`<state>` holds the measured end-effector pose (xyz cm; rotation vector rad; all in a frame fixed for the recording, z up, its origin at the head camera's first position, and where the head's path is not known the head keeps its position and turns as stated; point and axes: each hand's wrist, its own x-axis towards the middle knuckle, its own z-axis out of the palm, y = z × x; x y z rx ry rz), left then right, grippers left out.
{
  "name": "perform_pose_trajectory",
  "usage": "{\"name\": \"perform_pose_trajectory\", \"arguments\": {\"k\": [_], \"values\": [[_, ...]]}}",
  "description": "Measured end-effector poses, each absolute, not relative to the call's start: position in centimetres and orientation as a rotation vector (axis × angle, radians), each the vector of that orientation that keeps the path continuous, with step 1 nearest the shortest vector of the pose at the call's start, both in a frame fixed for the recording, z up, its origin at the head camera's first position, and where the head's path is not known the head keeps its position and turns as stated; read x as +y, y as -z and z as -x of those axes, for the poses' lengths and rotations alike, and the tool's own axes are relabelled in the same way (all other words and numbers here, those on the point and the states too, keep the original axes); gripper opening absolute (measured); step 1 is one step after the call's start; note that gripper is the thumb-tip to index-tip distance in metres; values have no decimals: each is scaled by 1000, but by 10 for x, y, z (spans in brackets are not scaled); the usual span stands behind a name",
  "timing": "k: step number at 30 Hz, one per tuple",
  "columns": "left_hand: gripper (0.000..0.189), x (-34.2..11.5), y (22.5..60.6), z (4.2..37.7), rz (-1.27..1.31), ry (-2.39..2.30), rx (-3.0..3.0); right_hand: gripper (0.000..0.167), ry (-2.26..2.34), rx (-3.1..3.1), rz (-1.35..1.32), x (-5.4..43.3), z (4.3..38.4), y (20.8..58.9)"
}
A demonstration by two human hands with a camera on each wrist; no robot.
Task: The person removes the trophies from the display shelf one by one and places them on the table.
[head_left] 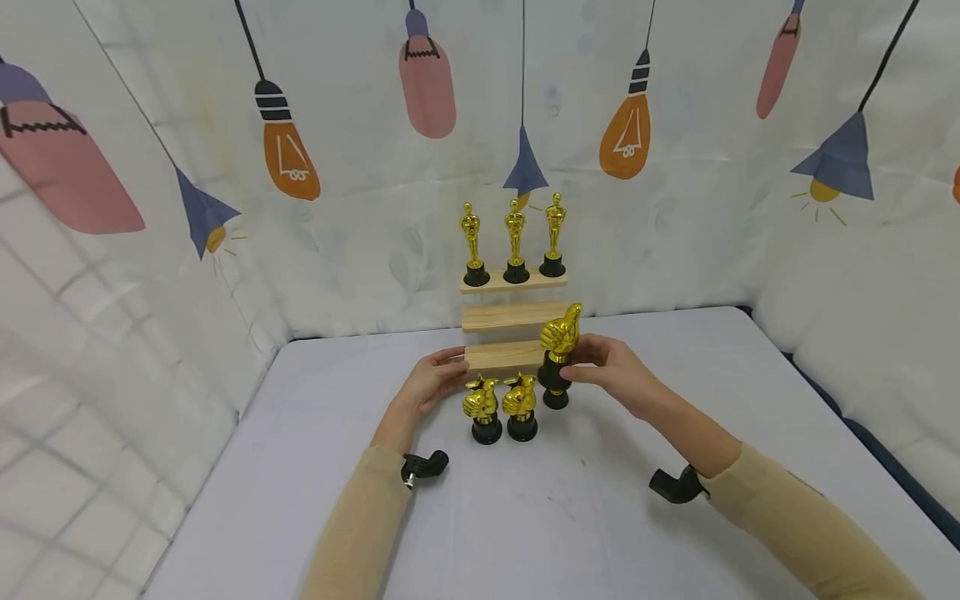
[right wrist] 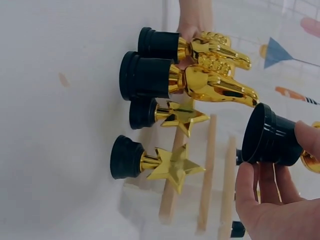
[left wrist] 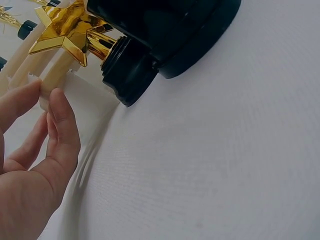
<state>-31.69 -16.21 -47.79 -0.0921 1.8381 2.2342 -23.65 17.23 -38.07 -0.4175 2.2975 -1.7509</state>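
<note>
My right hand (head_left: 618,375) grips a gold thumbs-up trophy (head_left: 557,337) by its black base, raised at the right end of a stepped wooden rack. The right wrist view shows thumb and fingers around that base. My left hand (head_left: 431,379) pinches the left end of the lowest wooden step (head_left: 502,356) between thumb and fingertips. Two more thumbs-up trophies, one left (head_left: 480,404) and one right (head_left: 519,400), stand upright before the rack. Two gold star trophies, one nearer (right wrist: 177,167) and one farther (right wrist: 182,117), stand close by, mostly hidden in the head view.
Three gold figure statuettes, with a middle one (head_left: 515,233), stand on the top step (head_left: 491,287). Below it is the middle step (head_left: 513,315). A white cloth covers the table (head_left: 300,433), and a lamp-patterned curtain (head_left: 360,208) hangs behind.
</note>
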Motion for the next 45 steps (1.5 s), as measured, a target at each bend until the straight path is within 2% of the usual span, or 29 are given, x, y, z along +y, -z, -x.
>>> {"name": "perform_pose_trajectory", "arguments": {"k": [9,45], "values": [[52,-162,478,317,113,-2225,1845,54,1719,2306,410,181,230,391],[52,-163,478,318,92,-2215,1852,55,1656,2294,312,186,225,439]]}}
